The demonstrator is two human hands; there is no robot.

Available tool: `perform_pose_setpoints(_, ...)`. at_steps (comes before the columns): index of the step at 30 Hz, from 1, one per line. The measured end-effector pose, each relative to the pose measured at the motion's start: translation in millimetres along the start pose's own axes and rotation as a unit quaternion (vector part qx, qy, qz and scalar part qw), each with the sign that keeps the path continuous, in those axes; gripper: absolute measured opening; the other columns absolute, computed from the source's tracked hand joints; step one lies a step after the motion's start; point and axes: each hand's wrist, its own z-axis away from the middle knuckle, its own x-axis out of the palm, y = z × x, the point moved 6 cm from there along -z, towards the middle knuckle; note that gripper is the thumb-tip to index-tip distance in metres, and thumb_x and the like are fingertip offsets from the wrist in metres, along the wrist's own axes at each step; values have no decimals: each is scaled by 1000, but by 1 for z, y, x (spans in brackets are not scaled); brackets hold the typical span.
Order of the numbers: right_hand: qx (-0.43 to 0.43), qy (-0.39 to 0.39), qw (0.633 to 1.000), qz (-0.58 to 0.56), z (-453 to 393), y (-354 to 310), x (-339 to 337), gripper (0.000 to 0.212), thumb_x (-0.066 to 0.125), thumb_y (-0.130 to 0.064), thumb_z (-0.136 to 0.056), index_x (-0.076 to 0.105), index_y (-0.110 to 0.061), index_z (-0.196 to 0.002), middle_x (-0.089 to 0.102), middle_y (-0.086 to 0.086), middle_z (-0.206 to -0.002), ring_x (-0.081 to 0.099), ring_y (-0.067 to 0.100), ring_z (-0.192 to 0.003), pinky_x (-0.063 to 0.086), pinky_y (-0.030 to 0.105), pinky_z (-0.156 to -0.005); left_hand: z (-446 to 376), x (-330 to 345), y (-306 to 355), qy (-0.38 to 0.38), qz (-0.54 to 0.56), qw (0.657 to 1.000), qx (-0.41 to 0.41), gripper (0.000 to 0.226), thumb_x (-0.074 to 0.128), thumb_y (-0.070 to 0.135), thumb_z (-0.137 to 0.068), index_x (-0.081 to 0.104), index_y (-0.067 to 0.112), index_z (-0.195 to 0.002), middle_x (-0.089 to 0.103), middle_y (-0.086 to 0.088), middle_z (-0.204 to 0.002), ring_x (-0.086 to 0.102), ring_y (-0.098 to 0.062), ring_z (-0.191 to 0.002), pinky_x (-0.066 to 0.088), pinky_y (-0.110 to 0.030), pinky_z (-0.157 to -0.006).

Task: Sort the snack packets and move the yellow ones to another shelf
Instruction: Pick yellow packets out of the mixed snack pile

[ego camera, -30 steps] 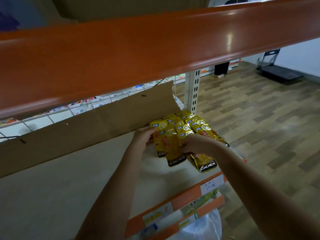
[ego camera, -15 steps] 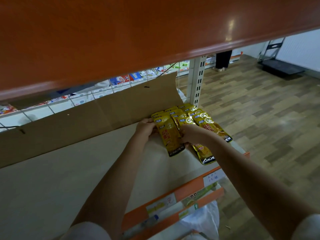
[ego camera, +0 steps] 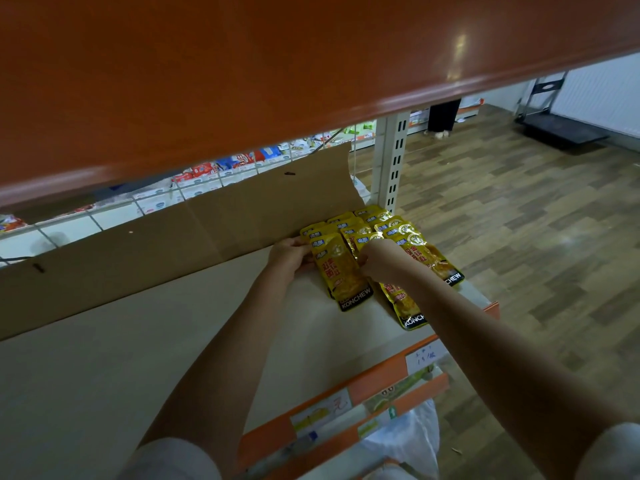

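Yellow snack packets (ego camera: 377,237) lie in overlapping rows at the far right end of a pale shelf board (ego camera: 138,341), close to the white slotted upright (ego camera: 393,161) and against the brown cardboard sheet (ego camera: 173,237) that stands along the shelf's back. Each packet bears a black band reading KONCHEW at its near end. The left hand (ego camera: 289,254) rests at the left edge of the nearest packet (ego camera: 341,271), its fingers curled onto that edge; how firmly they pinch it cannot be told. The right hand (ego camera: 379,259) lies on top of the middle packets, knuckles up, fingers bent downward and hidden beneath the hand, so what they hold cannot be told. Both forearms reach in from below, with pale sleeves just visible at the lower border. An orange shelf edge (ego camera: 311,81) fills the upper part of the view. Price labels sit on the orange front rail (ego camera: 381,372) of the lower shelf, with a white plastic bag (ego camera: 405,441) beneath. Wood-pattern flooring (ego camera: 519,237) extends to the right.
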Motion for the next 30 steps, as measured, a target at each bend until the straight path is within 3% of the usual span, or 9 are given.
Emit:
perform_pose_setpoints(6,7,11,1000,25,-5,1,-1,19,49,-3,-86,66,1,-95,53,11,-83,52,23,-76,34,22,-47,-6,0,-3,2,-6,1000,-10,27,54,0,-92,58,-4,-118,62,4,-48,57,-5,-41,50,-16,-43)
perform_pose_setpoints(11,6,15,999,35,-7,-2,0,16,52,-6,-87,64,0,-96,59,14,-90,62,30,-89,41,26,-57,-6,-1,-1,10,-18,1000,-7,27,54,1,-92,57,-6,-117,58,-5,-70,57,-11,-54,49,-14,-43)
perform_pose_setpoints(18,8,26,998,48,-5,-5,0,15,53,-10,-90,60,-1,-99,40,3,-69,49,21,-78,43,28,-65,-10,-2,-5,3,-10,1000,-13,20,55,3,-92,60,3,-112,60,-3,-76,58,-13,-66,50,-23,-57)
perform_pose_setpoints(21,5,43,998,44,-2,-7,-2,7,53,-7,-88,57,-2,-87,37,1,-67,48,21,-78,41,28,-64,-9,-2,-4,2,-4,1000,-20,10,53,3,-93,60,9,-91,60,-3,-75,58,-13,-65,51,-19,-47)
perform_pose_setpoints(23,-2,57,997,46,2,-8,-3,8,51,-5,-88,58,-1,-89,37,1,-68,50,23,-79,41,29,-65,-9,-3,-3,3,-5,1000,-21,16,54,3,-93,59,13,-80,60,-3,-75,58,-13,-65,50,-18,-46)
perform_pose_setpoints(27,-11,73,995,64,9,-14,-4,20,48,-1,-89,60,1,-104,54,13,-92,60,30,-97,46,31,-71,-9,-3,-5,-1,-3,1000,-23,7,55,5,-93,59,11,-93,60,-5,-76,58,-15,-64,50,-20,-46)
perform_pose_setpoints(30,-13,84,993,78,11,-18,-7,20,45,3,-86,61,-1,-98,51,5,-78,61,30,-94,43,31,-66,-6,-3,-5,-6,-7,1000,-23,12,55,6,-92,59,13,-84,61,-6,-76,60,-14,-58,49,-19,-41)
